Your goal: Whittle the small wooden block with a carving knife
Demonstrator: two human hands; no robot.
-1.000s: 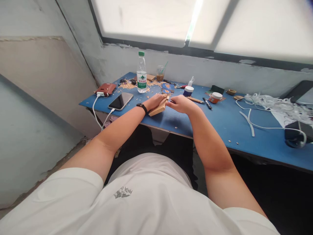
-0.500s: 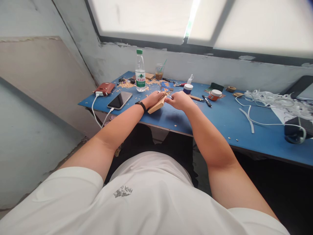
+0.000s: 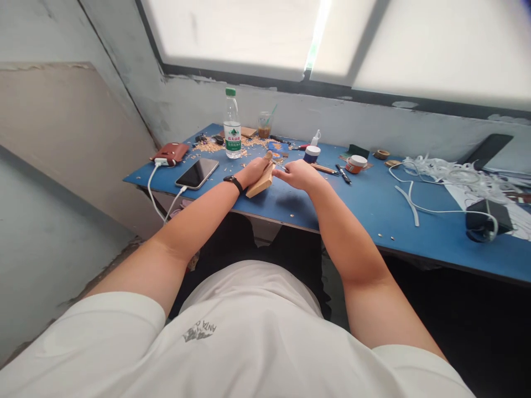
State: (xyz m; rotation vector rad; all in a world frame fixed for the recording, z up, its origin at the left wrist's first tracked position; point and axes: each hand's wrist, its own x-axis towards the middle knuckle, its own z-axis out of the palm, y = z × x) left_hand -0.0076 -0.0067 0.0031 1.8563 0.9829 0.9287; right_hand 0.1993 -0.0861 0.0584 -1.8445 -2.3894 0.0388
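My left hand (image 3: 253,172) is closed around a pale wooden block (image 3: 261,184), held tilted just above the front of the blue table (image 3: 352,207). One end of the wood points toward me, and a narrower part rises by the fingers. Right beside it, my right hand (image 3: 299,174) is curled with its thumb stretched toward the block's edge. A small metal-tipped tool (image 3: 286,168) shows at its fingers; most of it is hidden, so its kind is unclear. Wood shavings (image 3: 209,145) lie scattered behind my left hand.
A water bottle (image 3: 233,130), phone (image 3: 197,173) and brown case (image 3: 172,153) stand at the left. Behind my right hand are a blue jar (image 3: 312,155), an orange jar (image 3: 356,164) and a pen (image 3: 343,174). White tubing (image 3: 440,171) and a black box (image 3: 488,220) occupy the right side.
The view has shifted slightly. My right hand has drawn a little back from the wooden block, and more of the block's upper part shows. My left hand keeps its hold.
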